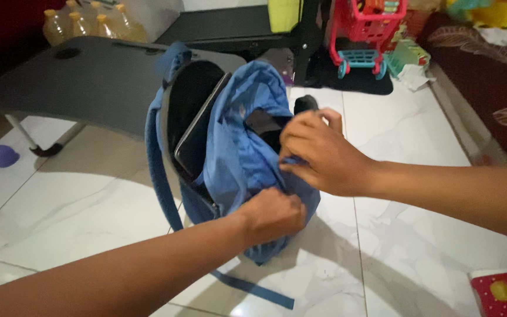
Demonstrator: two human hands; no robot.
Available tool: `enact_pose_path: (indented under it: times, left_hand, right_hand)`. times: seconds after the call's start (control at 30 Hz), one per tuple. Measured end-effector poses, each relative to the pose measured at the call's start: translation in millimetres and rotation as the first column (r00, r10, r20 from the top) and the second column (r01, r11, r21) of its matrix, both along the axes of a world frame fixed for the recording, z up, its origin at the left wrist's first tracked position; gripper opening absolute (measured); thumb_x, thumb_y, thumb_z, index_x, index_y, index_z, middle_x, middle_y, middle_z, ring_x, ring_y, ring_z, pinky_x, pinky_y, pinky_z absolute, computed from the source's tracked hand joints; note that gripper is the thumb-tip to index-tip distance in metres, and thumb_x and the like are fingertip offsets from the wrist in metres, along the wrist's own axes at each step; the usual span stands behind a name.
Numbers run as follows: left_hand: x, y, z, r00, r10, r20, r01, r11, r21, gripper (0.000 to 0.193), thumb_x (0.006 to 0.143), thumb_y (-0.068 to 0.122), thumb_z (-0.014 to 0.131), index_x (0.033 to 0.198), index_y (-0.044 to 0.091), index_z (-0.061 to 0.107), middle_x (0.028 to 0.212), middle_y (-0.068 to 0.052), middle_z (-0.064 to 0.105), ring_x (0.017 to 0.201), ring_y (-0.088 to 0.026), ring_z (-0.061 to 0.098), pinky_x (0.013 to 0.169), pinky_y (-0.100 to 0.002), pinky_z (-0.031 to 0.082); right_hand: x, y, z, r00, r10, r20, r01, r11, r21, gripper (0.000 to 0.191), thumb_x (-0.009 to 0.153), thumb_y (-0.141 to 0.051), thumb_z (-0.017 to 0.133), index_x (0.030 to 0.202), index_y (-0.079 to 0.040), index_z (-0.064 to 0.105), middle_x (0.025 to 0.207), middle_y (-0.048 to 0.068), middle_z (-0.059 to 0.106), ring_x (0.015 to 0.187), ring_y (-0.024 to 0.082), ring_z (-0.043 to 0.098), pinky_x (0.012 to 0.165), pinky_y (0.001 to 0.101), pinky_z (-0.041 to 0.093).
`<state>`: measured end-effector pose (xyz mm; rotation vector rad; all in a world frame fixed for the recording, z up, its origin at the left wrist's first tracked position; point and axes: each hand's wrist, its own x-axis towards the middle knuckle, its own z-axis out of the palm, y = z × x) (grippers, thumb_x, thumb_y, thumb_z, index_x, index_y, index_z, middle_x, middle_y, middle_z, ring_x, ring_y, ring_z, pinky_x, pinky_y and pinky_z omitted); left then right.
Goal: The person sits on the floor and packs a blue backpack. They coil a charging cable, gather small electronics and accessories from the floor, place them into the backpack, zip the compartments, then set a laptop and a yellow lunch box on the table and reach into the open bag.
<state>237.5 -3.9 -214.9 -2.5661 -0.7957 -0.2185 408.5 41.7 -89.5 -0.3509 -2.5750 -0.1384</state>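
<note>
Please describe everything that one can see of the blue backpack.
The blue backpack stands upright on the white tiled floor, made of thin, creased fabric. Its main compartment gapes open, showing a dark interior with a flat dark slab, perhaps a laptop, leaning inside. A strap trails on the tiles. The left hand grips the lower front; the right hand pinches the front pocket.

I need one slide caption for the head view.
Both hands, left and right, grip a blue backpack on white tiles.
</note>
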Motion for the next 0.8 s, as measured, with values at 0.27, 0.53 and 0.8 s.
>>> enact_pose_path:
  times: [0.27,0.53,0.8]
  left_hand:
    - [4.8,-12.8,21.5,0.996,-0.033,0.086,0.043,0.992,-0.12,0.01,0.078,0.016,0.065,0.081,0.007,0.067,0.072,-0.012,0.07,0.058,-0.027,0.07,0.048,-0.041,0.054]
    - [-30.8,69.0,137.9,0.638,0.587,0.498,-0.516,0.806,-0.29,0.033,0.086,0.038,0.065,0.085,0.007,0.078,0.084,-0.021,0.073,0.078,-0.04,0.074,0.071,-0.051,0.059]
    - [-15.7,77.3,130.1,0.383,0.757,0.53,-0.476,0.653,-0.589,0.033,0.079,0.035,0.071,0.083,0.003,0.076,0.087,-0.024,0.073,0.086,-0.045,0.072,0.075,-0.055,0.058]
  right_hand:
    - [-41.9,83.0,14.4,0.969,-0.133,-0.208,0.055,0.937,-0.344,0.02,0.079,-0.019,0.083,0.083,-0.006,0.069,0.089,0.006,0.066,0.088,0.024,0.067,0.077,0.0367,0.05]
    - [-37.2,116.9,13.4,0.926,-0.339,-0.163,0.189,0.794,-0.578,0.019,0.076,-0.016,0.082,0.08,-0.002,0.069,0.081,0.008,0.07,0.075,0.015,0.067,0.067,0.0326,0.053]
    - [-32.3,103.2,18.1,0.961,-0.195,-0.198,0.055,0.832,-0.552,0.019,0.088,-0.017,0.074,0.083,0.0,0.067,0.082,0.008,0.066,0.074,0.014,0.065,0.065,0.0319,0.052]
